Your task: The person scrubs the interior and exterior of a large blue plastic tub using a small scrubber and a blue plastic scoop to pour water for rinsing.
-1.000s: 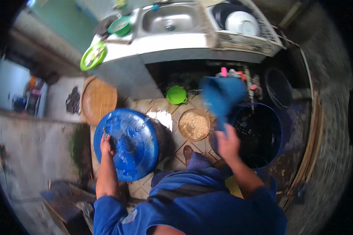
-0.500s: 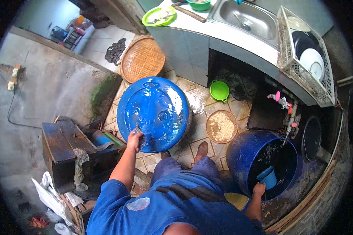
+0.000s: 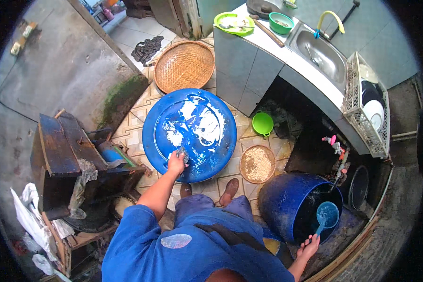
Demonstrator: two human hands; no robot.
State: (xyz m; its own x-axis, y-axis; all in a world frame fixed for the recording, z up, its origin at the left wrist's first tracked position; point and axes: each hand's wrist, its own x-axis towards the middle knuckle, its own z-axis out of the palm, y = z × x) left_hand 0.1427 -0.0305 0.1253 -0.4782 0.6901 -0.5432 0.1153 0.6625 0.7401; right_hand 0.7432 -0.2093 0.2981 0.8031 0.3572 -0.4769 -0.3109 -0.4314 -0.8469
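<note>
A large round blue lid (image 3: pixel 157 129), wet and shiny, stands in front of me on the tiled floor; what supports it is mostly hidden. My left hand (image 3: pixel 176 164) is closed around a grey scrubber (image 3: pixel 185 157) at the lid's near part; the scrubber's exact kind is hard to make out. To the right, my right hand (image 3: pixel 308 247) grips the handle of a blue water dipper (image 3: pixel 327 215). The dipper's bowl is over the mouth of a blue drum (image 3: pixel 279 202) with dark water inside, and seems to have water in it.
A woven tray (image 3: pixel 184 68) leans beyond the lid. Between lid and drum are a green basin (image 3: pixel 262 123) and a round tray of pale pieces (image 3: pixel 257 164). A sink (image 3: pixel 322 54) and dish rack (image 3: pixel 365 105) stand far right, a wooden cabinet (image 3: pixel 63 155) left.
My right hand has raised the dipper from a tilted position low in the drum to a bowl-up one. My left hand stays on the lid with the scrubber. The view has shifted.
</note>
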